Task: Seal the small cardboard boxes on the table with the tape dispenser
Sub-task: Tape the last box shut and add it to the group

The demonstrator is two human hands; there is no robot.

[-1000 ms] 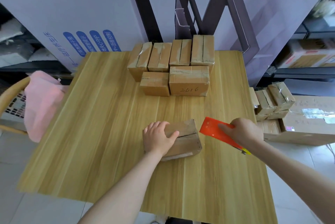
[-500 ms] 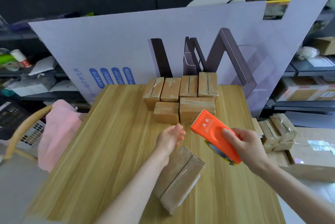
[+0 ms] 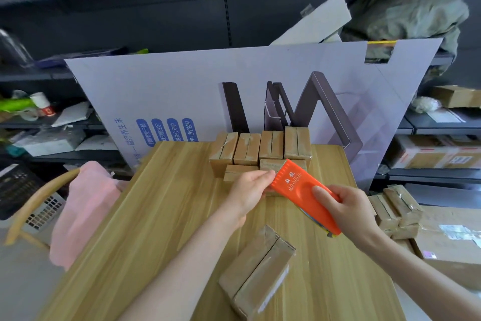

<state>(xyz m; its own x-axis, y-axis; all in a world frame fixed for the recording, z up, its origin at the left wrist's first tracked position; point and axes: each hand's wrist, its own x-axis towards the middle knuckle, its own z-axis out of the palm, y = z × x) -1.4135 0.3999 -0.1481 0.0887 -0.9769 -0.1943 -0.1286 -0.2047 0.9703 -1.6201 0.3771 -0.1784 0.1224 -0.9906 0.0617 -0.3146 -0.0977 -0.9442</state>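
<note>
Now: box lies free on the surface, near edge, skewed, taped seam up; no hand on it. A second ago the left hand pressed it flat, with the dispenser low at its right end. Since then the left hand has lifted off and gone to the front edge of the dispenser. Its fingers touch there; pinching tape or not, cannot tell. Right hand grips the dispenser, raised off the surface.

Judgement: pass on this box finished, fresh tape being readied.

Far edge: stacked boxes. Behind: printed board, dark shelves. Left: pink cloth. Right: carton.
</note>
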